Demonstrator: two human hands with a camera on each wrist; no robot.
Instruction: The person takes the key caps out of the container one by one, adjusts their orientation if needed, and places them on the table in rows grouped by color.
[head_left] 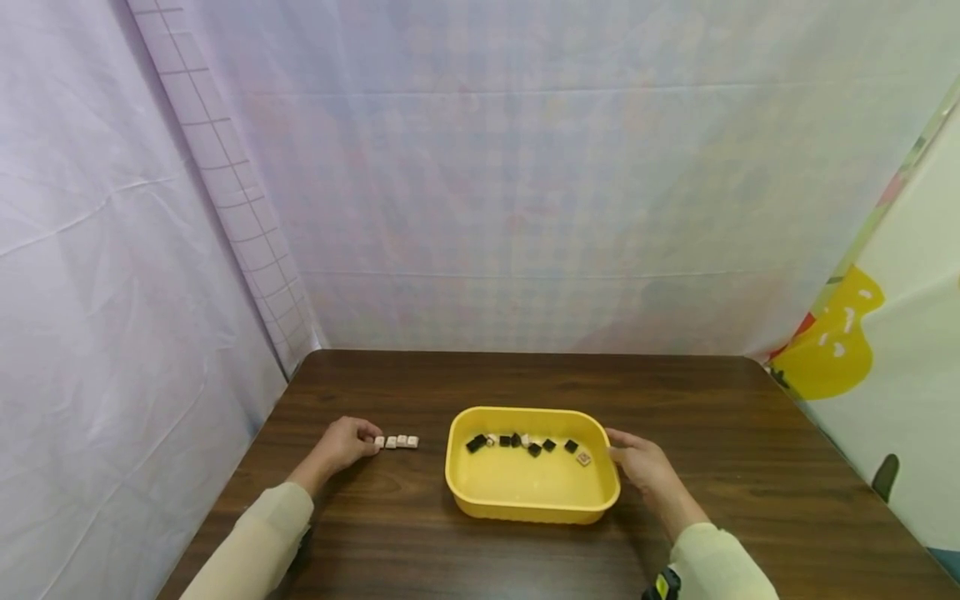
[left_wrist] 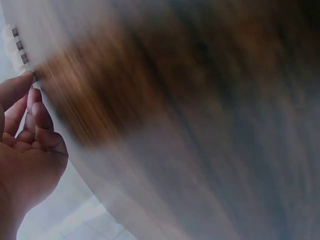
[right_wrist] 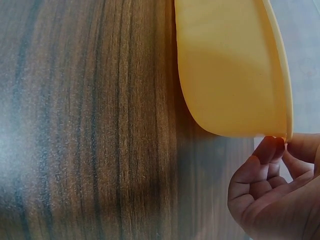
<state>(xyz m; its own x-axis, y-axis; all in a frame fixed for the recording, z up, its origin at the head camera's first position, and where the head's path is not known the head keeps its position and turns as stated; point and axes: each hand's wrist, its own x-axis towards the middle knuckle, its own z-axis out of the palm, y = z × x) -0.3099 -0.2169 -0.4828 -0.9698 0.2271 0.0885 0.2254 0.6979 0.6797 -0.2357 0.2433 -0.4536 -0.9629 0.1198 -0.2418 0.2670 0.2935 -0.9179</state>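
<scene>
Small square tiles, pale on one side and dark on the other, stand in a short row [head_left: 402, 441] on the table's left part. At the row's left end my left hand [head_left: 347, 443] pinches the last tile [left_wrist: 35, 77] between thumb and fingertips, right beside its neighbours. My right hand [head_left: 647, 471] grips the right rim of a yellow plastic tub [head_left: 532, 508], thumb on one side and curled fingers on the other in the right wrist view. Inside the tub lie several tiles, mostly black side up, with a pale marked tile [head_left: 583, 458] near the right wall.
The tub stands on a dark wood-grain table [head_left: 420, 550], right of the tile row. A pale curtain [head_left: 525, 208] hangs behind the table's far edge, and a white cloth [head_left: 112, 292] hangs along the left side. Another printed cloth [head_left: 915, 400] hangs at the right.
</scene>
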